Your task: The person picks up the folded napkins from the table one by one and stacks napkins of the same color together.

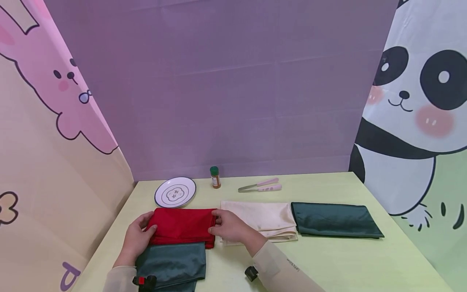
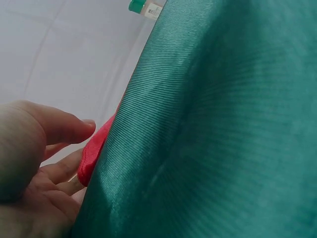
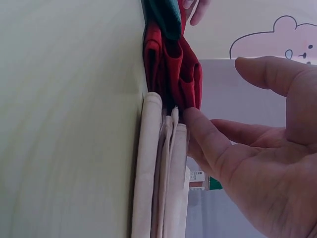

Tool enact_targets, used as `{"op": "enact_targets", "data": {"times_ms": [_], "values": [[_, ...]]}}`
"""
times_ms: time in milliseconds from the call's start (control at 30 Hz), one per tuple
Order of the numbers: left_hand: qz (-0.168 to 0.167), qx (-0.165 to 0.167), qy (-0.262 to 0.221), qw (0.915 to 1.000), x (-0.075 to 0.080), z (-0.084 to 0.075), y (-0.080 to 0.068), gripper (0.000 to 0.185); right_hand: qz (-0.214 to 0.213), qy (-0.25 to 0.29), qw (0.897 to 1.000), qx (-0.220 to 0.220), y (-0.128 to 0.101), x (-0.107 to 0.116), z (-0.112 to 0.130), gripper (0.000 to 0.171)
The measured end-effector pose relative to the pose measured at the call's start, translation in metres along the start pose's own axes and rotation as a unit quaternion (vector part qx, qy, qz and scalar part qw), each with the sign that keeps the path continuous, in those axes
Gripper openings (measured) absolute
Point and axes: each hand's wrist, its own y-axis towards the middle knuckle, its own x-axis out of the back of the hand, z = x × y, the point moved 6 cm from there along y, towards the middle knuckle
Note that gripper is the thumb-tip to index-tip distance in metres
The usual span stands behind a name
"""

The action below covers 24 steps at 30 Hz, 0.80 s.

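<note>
- The red cloth (image 1: 181,225) lies folded on the near left part of the surface (image 1: 328,259), its long axis running left to right, its near edge lying over a dark green cloth (image 1: 171,263) that reaches toward the person.
- The left hand (image 1: 136,237) rests at the red cloth's left end, fingers (image 2: 64,130) loosely bent against the edge; the left wrist view shows them beside the red fold, not plainly pinching it.
- The right hand (image 1: 230,227) sits at the cloth's right end, fingers (image 3: 208,144) fairly straight, tips pressed to the stacked red folds where they meet the cream cloth (image 1: 262,221).
- So the cloth lies between the two hands, each at one short end; neither is clearly nearer.
- The cream cloth touches the red one on its right; a second green cloth (image 1: 335,220) lies further right, just beside the cream.
- Toward the far edge stand a white plate (image 1: 175,192), a small spice jar (image 1: 215,177) and pink-handled tongs (image 1: 260,185), well apart from the hands.
</note>
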Motion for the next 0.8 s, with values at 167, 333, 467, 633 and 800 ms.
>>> {"op": "enact_targets", "data": {"times_ms": [167,333,467,633,800], "values": [[0.003,0.007,-0.002,1.0,-0.0009,0.0011,0.0004,0.061,0.004,0.002,1.0,-0.001,-0.0026,0.0006,0.0022,0.066],[0.006,0.012,-0.003,0.9999,-0.0012,0.0018,0.0019,0.062,-0.004,0.003,1.0,-0.001,-0.0039,0.0036,0.0043,0.066],[0.006,0.015,-0.005,0.9999,-0.001,0.0014,0.0007,0.062,-0.007,0.006,1.0,-0.001,-0.0042,0.0049,0.0043,0.066],[0.01,0.017,-0.008,0.9998,-0.0005,0.0015,-0.0007,0.06,-0.004,0.008,1.0,-0.002,-0.0039,0.0058,0.0028,0.065],[0.011,0.015,-0.008,0.9998,-0.0001,0.0017,-0.0006,0.06,0.002,0.003,1.0,0.002,-0.0025,0.0053,0.0016,0.063]]}}
